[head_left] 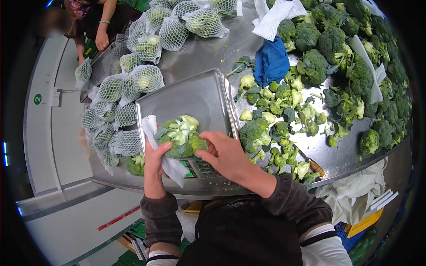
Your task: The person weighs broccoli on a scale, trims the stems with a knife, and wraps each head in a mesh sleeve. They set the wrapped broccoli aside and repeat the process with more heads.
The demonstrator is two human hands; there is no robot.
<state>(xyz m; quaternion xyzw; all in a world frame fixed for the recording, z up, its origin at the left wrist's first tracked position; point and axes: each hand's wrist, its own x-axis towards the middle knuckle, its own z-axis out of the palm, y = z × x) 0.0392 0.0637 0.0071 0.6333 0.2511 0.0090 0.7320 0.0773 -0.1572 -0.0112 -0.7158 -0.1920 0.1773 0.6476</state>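
Note:
A trimmed broccoli head [181, 133], pale cut stems facing up, is held over the scale. My left hand [155, 159] grips it from the left, with a white foam net sleeve [174, 169] caught between palm and broccoli. At the head's right edge, my right hand [224, 153] pinches a floret [197, 142] between thumb and fingers. Beneath them lies a weighing scale with a steel tray [191, 93]; its keypad [205, 168] is partly covered by my hands. Another broccoli head [136, 164] sits left of my left wrist.
Net-wrapped broccoli [146, 80] is piled at the left. Loose florets [284, 102], a blue cloth [270, 61] and a wooden-handled knife [316, 167] lie to the right, before a large broccoli heap [333, 40]. Another person's hand [102, 40] is at the far left.

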